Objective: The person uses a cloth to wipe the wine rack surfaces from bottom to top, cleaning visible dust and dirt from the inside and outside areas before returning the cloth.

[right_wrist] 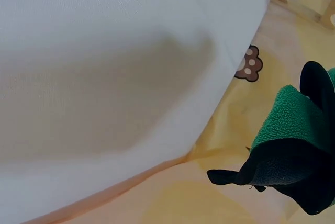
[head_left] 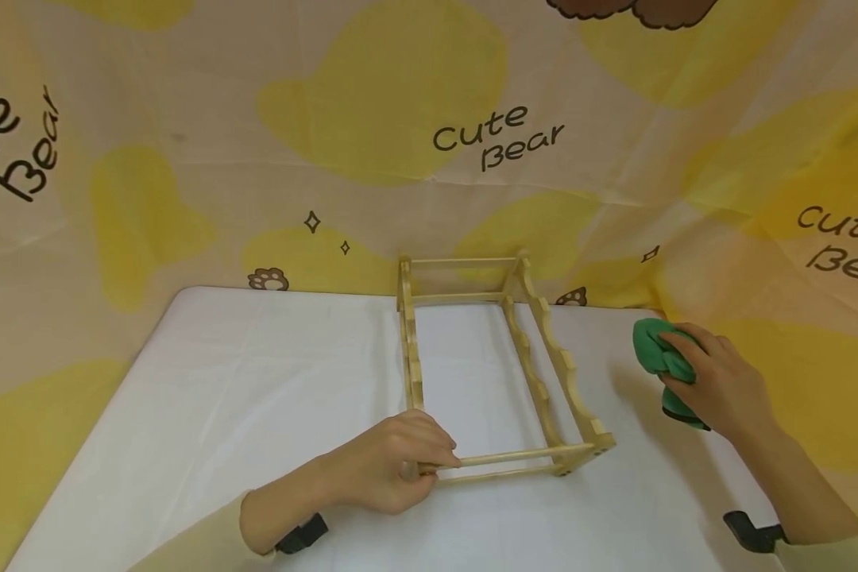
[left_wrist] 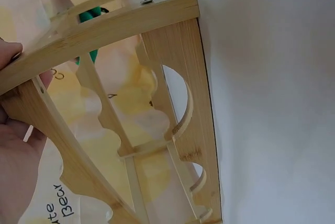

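Observation:
A light wooden rack (head_left: pixel 566 373) with scalloped side rails and thin crossbars stands on the white table. At its near left corner my left hand (head_left: pixel 393 461) grips the frame, fingers curled over the front bar. In the left wrist view, part of that hand (left_wrist: pixel 21 150) shows beside the wooden frame (left_wrist: pixel 120 29). To the right of the rack, my right hand (head_left: pixel 729 389) holds a bunched green cloth (head_left: pixel 649 347) above the table. The right wrist view shows the cloth's terry surface (right_wrist: pixel 288 116) and dark edging; the right hand is hidden there.
The white table (head_left: pixel 293 357) ends at a back edge close behind the rack. A yellow and beige printed curtain (head_left: pixel 372 95) with "Cute Bear" lettering hangs behind and at both sides. Dark straps (head_left: pixel 751 534) are on both wrists.

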A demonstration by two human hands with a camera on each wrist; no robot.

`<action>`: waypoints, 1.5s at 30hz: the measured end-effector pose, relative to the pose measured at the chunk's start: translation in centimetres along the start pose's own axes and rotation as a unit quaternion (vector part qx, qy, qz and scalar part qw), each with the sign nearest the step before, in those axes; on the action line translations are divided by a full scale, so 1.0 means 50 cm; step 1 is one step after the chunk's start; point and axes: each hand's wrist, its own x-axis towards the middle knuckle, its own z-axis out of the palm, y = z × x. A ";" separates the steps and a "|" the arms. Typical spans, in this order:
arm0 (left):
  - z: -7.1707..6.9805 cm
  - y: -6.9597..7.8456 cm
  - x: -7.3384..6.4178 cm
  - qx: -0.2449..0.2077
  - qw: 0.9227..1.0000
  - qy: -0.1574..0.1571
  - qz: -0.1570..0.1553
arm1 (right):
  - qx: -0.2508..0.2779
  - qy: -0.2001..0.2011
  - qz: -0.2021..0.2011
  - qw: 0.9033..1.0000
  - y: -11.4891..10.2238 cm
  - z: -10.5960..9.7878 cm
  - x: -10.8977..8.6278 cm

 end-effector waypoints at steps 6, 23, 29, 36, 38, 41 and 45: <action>-0.015 -0.006 -0.012 0.013 1.000 0.020 -0.004 | 0.002 0.008 -0.010 1.000 -0.015 -0.010 -0.003; -0.039 -0.023 -0.037 0.040 0.996 0.082 0.012 | 0.011 0.052 -0.045 0.998 -0.059 -0.029 -0.011; -0.046 -0.031 -0.049 0.046 0.993 0.106 0.015 | 0.009 0.074 -0.069 0.995 -0.076 -0.036 -0.015; -0.043 -0.044 -0.063 0.069 0.986 0.146 0.029 | 0.010 0.111 -0.111 0.988 -0.108 -0.046 -0.020; -0.042 -0.046 -0.067 0.074 0.984 0.156 0.034 | 0.011 0.122 -0.123 0.985 -0.118 -0.049 -0.022; -0.042 -0.049 -0.071 0.074 0.982 0.168 0.042 | 0.016 0.134 -0.133 0.982 -0.134 -0.052 -0.027; -0.038 -0.050 -0.074 0.067 0.980 0.183 0.047 | 0.023 0.139 -0.143 0.980 -0.155 -0.058 -0.034</action>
